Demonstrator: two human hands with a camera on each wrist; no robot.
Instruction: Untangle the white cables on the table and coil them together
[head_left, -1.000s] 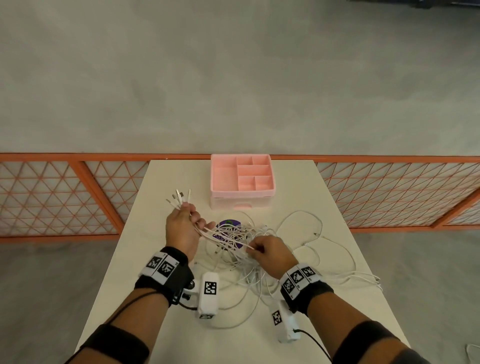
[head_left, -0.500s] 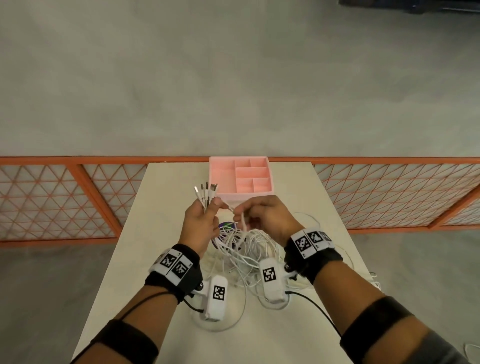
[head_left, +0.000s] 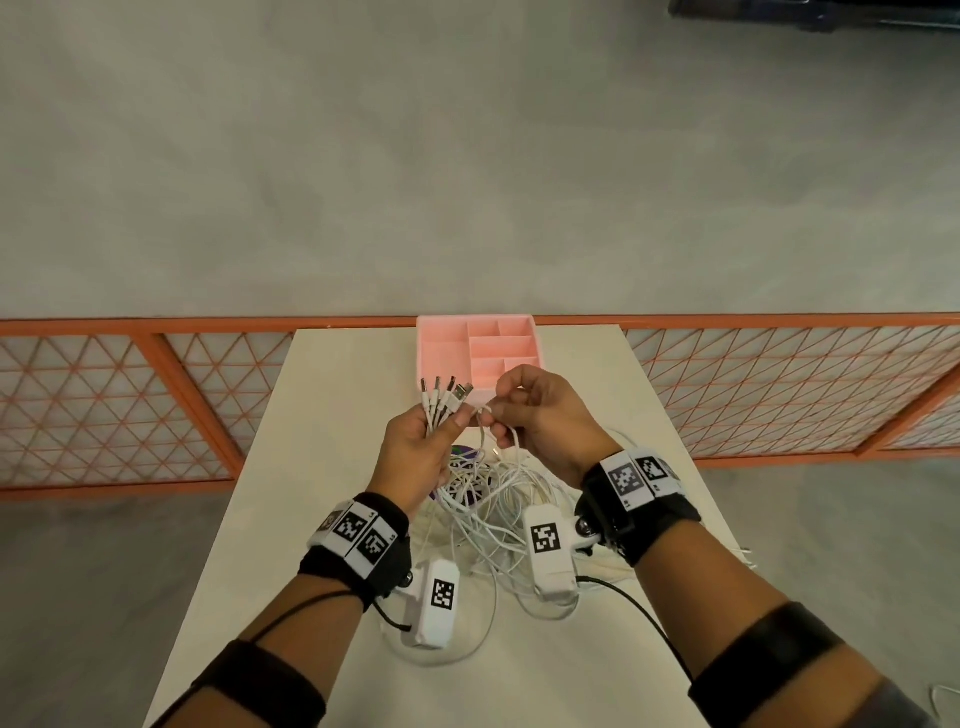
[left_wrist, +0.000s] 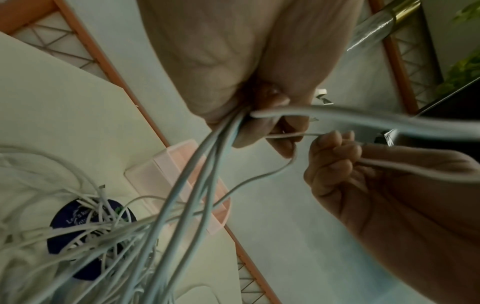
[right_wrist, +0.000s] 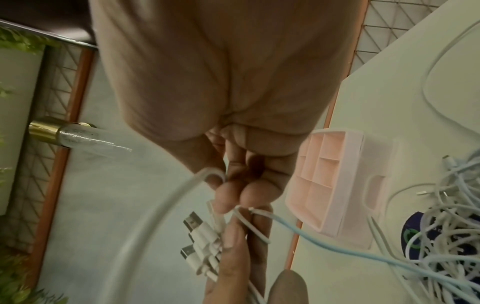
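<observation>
A tangle of white cables (head_left: 488, 512) lies on the cream table (head_left: 322, 467), with strands rising to both hands. My left hand (head_left: 423, 449) is raised above the tangle and grips a bunch of cable ends, their plugs (head_left: 444, 396) fanning upward; the same plugs (right_wrist: 201, 236) show in the right wrist view. My right hand (head_left: 535, 415) is level with it, just to the right, and pinches one thin cable (head_left: 485, 431) between thumb and fingertips next to the left thumb. The strands (left_wrist: 197, 174) run down from the left fist to the pile.
A pink divided organiser box (head_left: 475, 353) stands at the table's far edge, right behind the hands. A dark round sticker (left_wrist: 88, 238) lies under the tangle. An orange lattice fence (head_left: 130, 405) runs behind the table. Loose cable loops (head_left: 467, 639) trail toward the near edge.
My right hand rose from the tangle carrying one cable and came up beside the left. The left hand lifted its bunch of plug ends higher and toward the pink box.
</observation>
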